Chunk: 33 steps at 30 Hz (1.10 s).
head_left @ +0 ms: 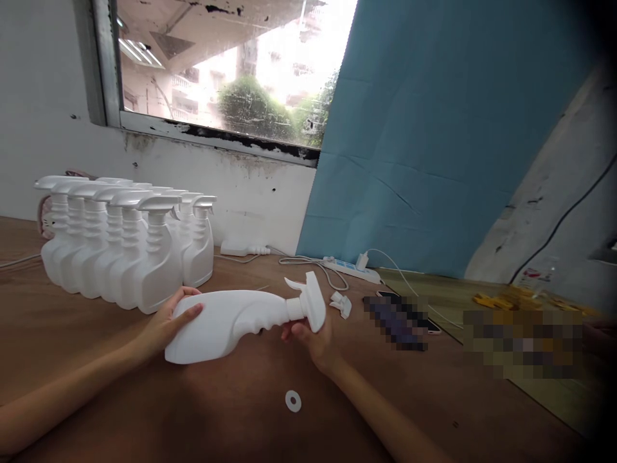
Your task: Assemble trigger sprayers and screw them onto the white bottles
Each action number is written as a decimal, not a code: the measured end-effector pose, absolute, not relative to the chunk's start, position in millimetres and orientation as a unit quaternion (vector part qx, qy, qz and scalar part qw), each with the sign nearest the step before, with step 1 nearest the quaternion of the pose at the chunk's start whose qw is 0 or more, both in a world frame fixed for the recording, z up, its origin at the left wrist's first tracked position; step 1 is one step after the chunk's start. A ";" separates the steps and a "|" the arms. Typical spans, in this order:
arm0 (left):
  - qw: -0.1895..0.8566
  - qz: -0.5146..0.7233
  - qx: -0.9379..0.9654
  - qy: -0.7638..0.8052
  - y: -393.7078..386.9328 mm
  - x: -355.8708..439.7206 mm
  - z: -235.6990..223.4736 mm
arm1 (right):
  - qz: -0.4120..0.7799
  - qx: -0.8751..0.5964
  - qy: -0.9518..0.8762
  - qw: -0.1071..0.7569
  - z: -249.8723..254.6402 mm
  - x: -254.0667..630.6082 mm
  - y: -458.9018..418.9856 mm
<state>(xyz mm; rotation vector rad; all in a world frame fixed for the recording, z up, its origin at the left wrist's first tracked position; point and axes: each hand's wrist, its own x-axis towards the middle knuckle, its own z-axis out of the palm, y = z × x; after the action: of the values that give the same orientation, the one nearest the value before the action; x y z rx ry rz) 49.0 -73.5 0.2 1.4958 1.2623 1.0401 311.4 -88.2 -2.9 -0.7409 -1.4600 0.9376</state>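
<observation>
A white spray bottle (pixel 216 325) lies on its side in the air above the table, its trigger head (pixel 313 302) pointing right. My left hand (pixel 176 318) is closed around the base end, with the thumb on the upper face. At the other end, my right hand (pixel 315 341) grips the trigger head near the neck; some of its fingers are hidden behind it. Below the bottle, a flat white ring (pixel 294 401) rests on the table. A loose white trigger part (pixel 340 305) lies just beyond my right hand.
Several upright white spray bottles (pixel 159 257) stand in rows at the left. A power strip (pixel 354 269) with cables runs along the wall. Phones (pixel 409 315), partly pixelated, lie to the right. Farther right are yellow items (pixel 501 301) and a clear bottle (pixel 537 276).
</observation>
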 end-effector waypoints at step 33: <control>0.531 0.186 0.758 0.330 -85.8 47.2 0.6 | 0.457 -0.334 -0.470 0.678 -3.0 304.1 -79.6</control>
<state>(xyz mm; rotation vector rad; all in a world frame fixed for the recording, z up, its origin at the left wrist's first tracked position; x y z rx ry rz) 47.2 -85.8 0.6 1.8076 0.7880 0.4449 304.1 -79.6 -3.0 -0.7504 -1.0550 1.0263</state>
